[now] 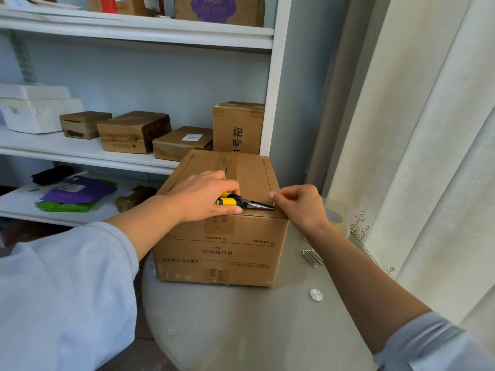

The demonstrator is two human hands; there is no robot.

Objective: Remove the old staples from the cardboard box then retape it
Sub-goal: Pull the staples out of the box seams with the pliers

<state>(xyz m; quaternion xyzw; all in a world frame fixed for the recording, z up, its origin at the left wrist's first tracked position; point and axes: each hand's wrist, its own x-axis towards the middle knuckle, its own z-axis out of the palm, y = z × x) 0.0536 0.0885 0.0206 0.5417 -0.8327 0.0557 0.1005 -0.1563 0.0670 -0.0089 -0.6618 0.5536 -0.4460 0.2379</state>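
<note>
Staple pulling now, by judgement, at near right corner of box (222, 247). Left hand (206, 196) curled round yellow handles of pliers (242, 203), nose lying flat along top front edge and pointing right. Right hand (300, 207) pinching with thumb and forefinger at that corner, just at pliers' tip; staple itself too small to see. Better to keep nose low and flat, grip under crown of staple, then rock gently and pull straight, not tear cardboard. Better also to keep right fingertips beside tip, not before it.

Box on round glass desk (254, 330), near far edge, before shelf (80, 153). Brown cardboard, flaps closed, middle seam with old tape worn and partly split. Torn tape patches on front, print upside down. Tape roll (336, 219) behind right wrist, close to box.
</note>
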